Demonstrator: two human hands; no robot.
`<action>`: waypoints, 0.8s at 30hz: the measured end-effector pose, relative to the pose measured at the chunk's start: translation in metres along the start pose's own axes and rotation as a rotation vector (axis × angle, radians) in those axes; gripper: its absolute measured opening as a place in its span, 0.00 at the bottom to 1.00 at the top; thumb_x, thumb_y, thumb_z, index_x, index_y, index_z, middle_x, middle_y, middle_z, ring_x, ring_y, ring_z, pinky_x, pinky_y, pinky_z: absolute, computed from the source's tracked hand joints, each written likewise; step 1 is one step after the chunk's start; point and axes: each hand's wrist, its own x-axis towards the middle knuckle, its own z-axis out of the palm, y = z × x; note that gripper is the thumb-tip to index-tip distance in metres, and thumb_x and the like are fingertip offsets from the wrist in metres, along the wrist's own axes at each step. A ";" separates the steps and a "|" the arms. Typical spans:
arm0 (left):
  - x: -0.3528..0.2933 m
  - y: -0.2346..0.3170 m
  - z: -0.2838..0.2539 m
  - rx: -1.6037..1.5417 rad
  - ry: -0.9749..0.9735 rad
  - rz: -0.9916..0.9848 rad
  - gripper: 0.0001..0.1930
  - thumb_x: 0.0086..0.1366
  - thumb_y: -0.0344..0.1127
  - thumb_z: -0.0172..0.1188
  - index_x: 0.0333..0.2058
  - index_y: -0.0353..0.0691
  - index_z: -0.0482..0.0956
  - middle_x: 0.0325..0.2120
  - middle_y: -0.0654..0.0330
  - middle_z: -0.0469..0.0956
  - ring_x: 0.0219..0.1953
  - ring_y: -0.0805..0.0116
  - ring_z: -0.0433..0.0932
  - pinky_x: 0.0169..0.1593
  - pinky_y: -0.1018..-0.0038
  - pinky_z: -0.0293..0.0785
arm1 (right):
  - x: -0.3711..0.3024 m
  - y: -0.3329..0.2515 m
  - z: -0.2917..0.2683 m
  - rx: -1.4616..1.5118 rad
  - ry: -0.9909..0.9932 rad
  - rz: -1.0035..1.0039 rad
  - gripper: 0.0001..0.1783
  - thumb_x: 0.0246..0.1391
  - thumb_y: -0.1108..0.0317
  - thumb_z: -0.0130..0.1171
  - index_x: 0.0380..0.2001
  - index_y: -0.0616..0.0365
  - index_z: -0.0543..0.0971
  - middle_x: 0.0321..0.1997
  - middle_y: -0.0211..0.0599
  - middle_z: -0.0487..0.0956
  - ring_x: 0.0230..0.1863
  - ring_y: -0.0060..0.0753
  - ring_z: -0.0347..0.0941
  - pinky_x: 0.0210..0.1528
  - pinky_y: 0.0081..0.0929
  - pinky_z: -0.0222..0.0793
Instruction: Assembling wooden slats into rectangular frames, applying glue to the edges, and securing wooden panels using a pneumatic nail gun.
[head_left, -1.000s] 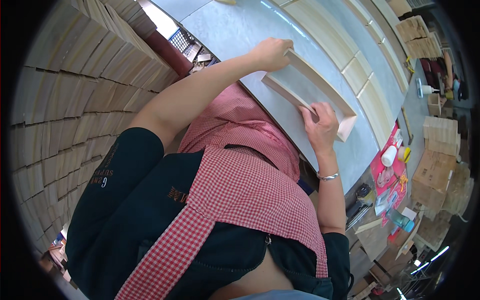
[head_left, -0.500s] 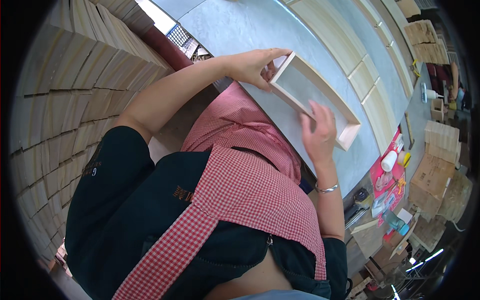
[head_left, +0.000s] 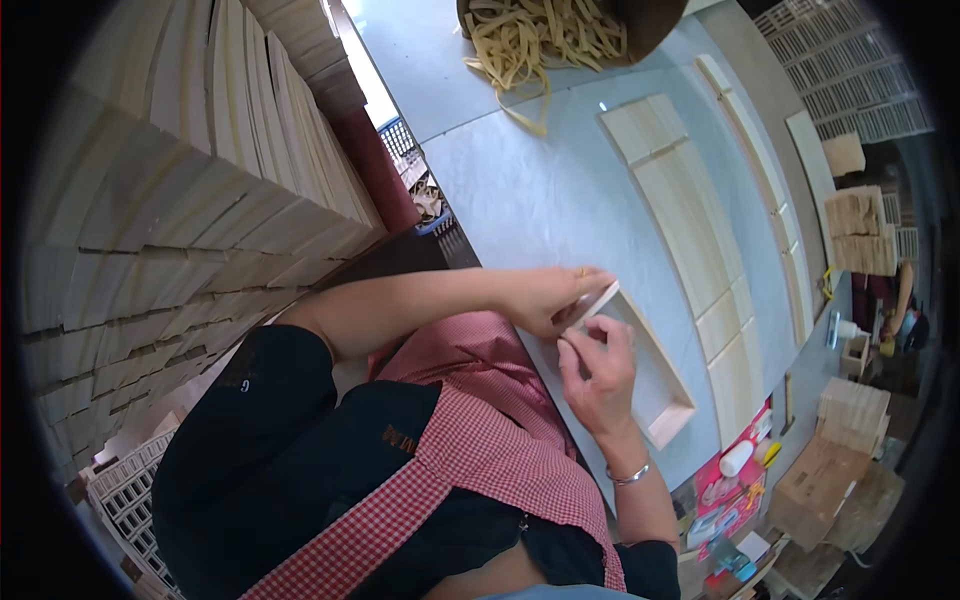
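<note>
A shallow, rectangular frame of pale wood slants across the edge of the grey table. My left hand is closed on its left end, thumb along the top of the end piece and fingers mostly hidden beneath. Close beside it, my right hand has its fingers curled and pinched together at the frame's near-left corner. What that pinch holds, if anything, is hidden. The right hand also covers much of the near long side. The frame's far right corner stays in view.
Flat wooden panels and a long wooden strip lie beyond the frame. A container of curly pale strips stands at the back. Tall wood stacks rise at left. A white bottle and another person's arm are at right.
My right hand has moved along the frame toward my left hand, and its spread fingers have curled. The left hand keeps its hold. The view has shifted, bringing in the container of strips.
</note>
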 end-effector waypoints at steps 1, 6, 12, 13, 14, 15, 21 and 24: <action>0.001 -0.003 0.000 0.002 0.012 -0.002 0.50 0.49 0.21 0.70 0.70 0.31 0.52 0.58 0.43 0.68 0.31 0.58 0.78 0.36 0.67 0.79 | 0.021 0.003 -0.002 0.037 0.011 -0.029 0.17 0.53 0.76 0.63 0.48 0.60 0.80 0.44 0.40 0.77 0.39 0.41 0.71 0.44 0.33 0.70; 0.012 -0.008 -0.003 0.207 -0.285 -0.038 0.49 0.47 0.23 0.69 0.68 0.29 0.53 0.58 0.42 0.67 0.32 0.53 0.78 0.36 0.68 0.78 | 0.172 0.045 0.046 -0.084 0.119 -0.186 0.20 0.53 0.69 0.64 0.49 0.62 0.79 0.51 0.43 0.76 0.46 0.46 0.72 0.49 0.37 0.71; 0.007 0.008 -0.007 0.099 -0.064 -0.022 0.49 0.47 0.23 0.68 0.68 0.29 0.53 0.61 0.42 0.65 0.39 0.48 0.76 0.41 0.66 0.78 | 0.269 0.092 0.106 -0.196 -0.061 -0.051 0.06 0.50 0.69 0.64 0.23 0.58 0.80 0.38 0.42 0.79 0.36 0.41 0.73 0.46 0.34 0.71; 0.005 0.008 -0.006 0.094 -0.047 -0.026 0.49 0.47 0.23 0.67 0.68 0.29 0.53 0.61 0.42 0.65 0.40 0.47 0.76 0.41 0.66 0.78 | 0.279 0.077 0.085 -0.007 0.013 -0.002 0.07 0.51 0.71 0.62 0.20 0.56 0.78 0.26 0.37 0.78 0.28 0.36 0.70 0.43 0.31 0.71; 0.004 0.008 -0.005 0.087 -0.035 -0.028 0.49 0.47 0.22 0.67 0.68 0.29 0.52 0.61 0.42 0.65 0.41 0.47 0.76 0.42 0.65 0.78 | 0.291 0.064 0.063 0.067 0.270 -0.154 0.08 0.52 0.71 0.62 0.20 0.56 0.78 0.24 0.35 0.78 0.26 0.32 0.69 0.39 0.28 0.70; 0.004 0.010 -0.001 0.078 -0.041 -0.023 0.49 0.47 0.22 0.67 0.68 0.29 0.52 0.62 0.41 0.65 0.42 0.47 0.76 0.43 0.65 0.78 | 0.297 0.054 0.036 0.132 0.535 -0.291 0.09 0.53 0.71 0.62 0.20 0.56 0.77 0.22 0.33 0.77 0.24 0.29 0.68 0.36 0.25 0.69; 0.005 0.006 -0.002 0.078 -0.051 -0.024 0.50 0.49 0.22 0.68 0.70 0.30 0.50 0.63 0.41 0.64 0.37 0.52 0.78 0.39 0.67 0.80 | 0.254 0.082 -0.050 0.464 0.432 0.058 0.06 0.60 0.70 0.61 0.28 0.57 0.77 0.25 0.28 0.78 0.24 0.19 0.68 0.31 0.17 0.67; 0.003 -0.004 0.000 0.122 -0.037 0.014 0.53 0.50 0.22 0.69 0.72 0.32 0.46 0.63 0.41 0.64 0.34 0.55 0.80 0.38 0.68 0.81 | 0.182 0.100 -0.056 0.559 0.409 0.157 0.06 0.61 0.71 0.60 0.30 0.58 0.77 0.25 0.29 0.78 0.24 0.18 0.67 0.29 0.16 0.67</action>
